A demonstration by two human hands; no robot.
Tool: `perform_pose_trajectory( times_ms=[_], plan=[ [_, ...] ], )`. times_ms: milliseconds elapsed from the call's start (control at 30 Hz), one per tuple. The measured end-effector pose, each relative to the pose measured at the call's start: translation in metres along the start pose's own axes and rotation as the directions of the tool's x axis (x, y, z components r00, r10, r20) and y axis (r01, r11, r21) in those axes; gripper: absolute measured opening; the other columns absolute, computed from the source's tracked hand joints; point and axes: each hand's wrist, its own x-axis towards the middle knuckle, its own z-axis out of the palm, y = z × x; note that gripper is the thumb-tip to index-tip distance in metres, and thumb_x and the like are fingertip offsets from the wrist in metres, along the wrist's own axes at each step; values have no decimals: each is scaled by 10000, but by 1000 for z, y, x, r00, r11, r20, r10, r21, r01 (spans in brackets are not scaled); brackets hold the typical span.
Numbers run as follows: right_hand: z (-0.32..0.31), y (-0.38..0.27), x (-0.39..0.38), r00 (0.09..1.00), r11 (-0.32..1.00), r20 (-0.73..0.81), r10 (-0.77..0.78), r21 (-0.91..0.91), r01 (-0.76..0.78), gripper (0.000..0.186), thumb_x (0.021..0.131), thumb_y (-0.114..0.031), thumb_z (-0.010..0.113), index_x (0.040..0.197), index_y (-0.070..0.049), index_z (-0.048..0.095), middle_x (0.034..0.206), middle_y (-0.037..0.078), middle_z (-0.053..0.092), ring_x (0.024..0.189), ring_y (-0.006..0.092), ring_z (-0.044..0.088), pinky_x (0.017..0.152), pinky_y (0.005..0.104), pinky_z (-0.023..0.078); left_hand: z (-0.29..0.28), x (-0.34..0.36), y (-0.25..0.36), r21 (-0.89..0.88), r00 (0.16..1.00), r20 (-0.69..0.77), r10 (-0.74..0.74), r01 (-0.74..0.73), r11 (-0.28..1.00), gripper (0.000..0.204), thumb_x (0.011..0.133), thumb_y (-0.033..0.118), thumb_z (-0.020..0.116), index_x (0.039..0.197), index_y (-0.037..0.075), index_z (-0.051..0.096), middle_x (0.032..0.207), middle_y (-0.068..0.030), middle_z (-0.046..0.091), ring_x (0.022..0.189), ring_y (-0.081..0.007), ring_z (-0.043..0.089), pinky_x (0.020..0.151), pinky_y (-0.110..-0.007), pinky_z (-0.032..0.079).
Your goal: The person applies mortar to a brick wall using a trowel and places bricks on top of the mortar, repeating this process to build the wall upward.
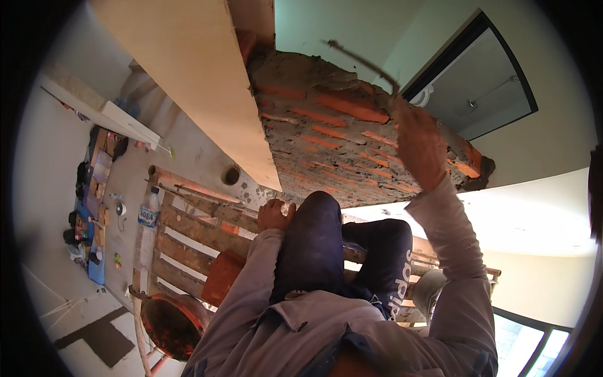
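My right hand (419, 147) is raised against the rough top of a red brick wall (326, 135) smeared with grey mortar. It is closed on a thin dark metal tool (364, 63) whose shaft slants up and left over the bricks. My left hand (274, 215) rests with curled fingers on a wooden scaffold plank (188, 242) beside my left knee; whether it grips the plank is unclear. I sit on the planks in dark trousers and a pale long-sleeved shirt.
A stack of red bricks (221, 276) and a rusty round pan (173, 323) sit on the planks at my left. A water bottle (149, 213) stands near the plank ends. A pale plastered column (188, 81) adjoins the wall. A dark-framed door (480, 88) lies beyond, with clutter on the floor far left.
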Motion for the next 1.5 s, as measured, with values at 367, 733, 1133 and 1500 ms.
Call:
perform_pose_trajectory(
  times_ms=[367, 733, 1133, 1500],
  plan=[
    [-28, 41, -31, 989, 997, 128, -75, -11, 77, 564, 795, 11, 559, 1328, -168, 513, 927, 113, 602, 828, 307, 632, 692, 441, 524, -2, 2, 10, -17, 998, 43, -52, 52, 998, 446, 825, 466, 637, 962, 48, 709, 1071, -136, 674, 970, -317, 619, 904, -427, 452],
    [38, -16, -52, 997, 763, 66, 40, 642, -73, 415, 871, -103, 610, 1261, 16, 530, 957, 228, 656, 859, 390, 653, 739, 423, 520, 3, 2, -6, 26, 993, 71, -90, 88, 996, 448, 823, 489, 634, 992, 82, 716, 1093, -121, 673, 993, -318, 616, 906, -414, 464],
    [-120, 88, -266, 738, 663, 454, 499, 349, -662, 373, 887, -126, 653, 1219, 8, 547, 900, 175, 642, 790, 290, 625, 726, 347, 494, 36, 10, -10, 65, 983, 164, -80, 70, 995, 415, 809, 521, 651, 989, 152, 704, 1111, -120, 669, 1030, -348, 635, 886, -472, 493],
    [-306, 79, -487, 29, 381, 590, 807, -483, -789, 251, 932, -225, 526, 1067, -15, 501, 730, 157, 591, 671, 322, 608, 654, 461, 469, 22, 29, -25, 98, 905, 383, -186, 160, 982, 556, 840, 578, 573, 1120, 114, 698, 1101, -89, 695, 1016, -301, 655, 868, -399, 503]
  ],
)
